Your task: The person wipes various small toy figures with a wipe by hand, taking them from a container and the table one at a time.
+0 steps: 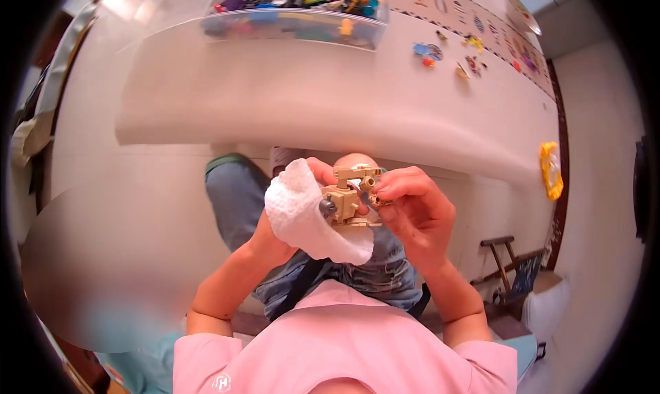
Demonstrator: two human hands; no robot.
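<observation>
A tan toy model built of plastic bricks (344, 203), with a dark grey round piece on its side, is held up over my lap. My left hand (283, 237) grips it through a white cloth (295, 208) that drapes over the palm and hides most of the fingers. From the other side my right hand (416, 212) pinches a small tan part at the model's right edge with thumb and fingertips. Whether that part is joined to the model I cannot tell.
Ahead is a white-covered table (240, 98) with a clear bin (295, 26) of mixed toy parts. Small loose pieces (430, 52) lie at its right, near a yellow packet (551, 170). A folding stool (512, 267) stands at right; a blurred person (137, 325) is at left.
</observation>
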